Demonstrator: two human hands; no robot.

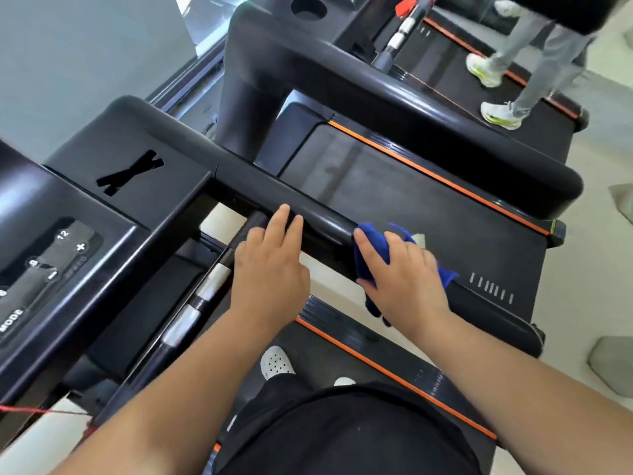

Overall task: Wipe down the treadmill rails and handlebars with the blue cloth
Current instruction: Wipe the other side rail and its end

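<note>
Bare forearms rise from the bottom of the frame toward the handrail (322,217), a thick black bar running diagonally across the centre. At centre right, the right hand (406,279) presses the bunched blue cloth (371,255) onto the rail, fingers curled over the fabric and thumb stretched along it; cloth spills out on both sides of the palm. This grip probably keeps the fabric wrapped around the bar's curve for wiping. Just to its left, the left hand (270,265) lies flat, fingers loosely spread, fingertips on the rail, holding nothing, likely steadying the body. At lower left sits the console (48,265).
</note>
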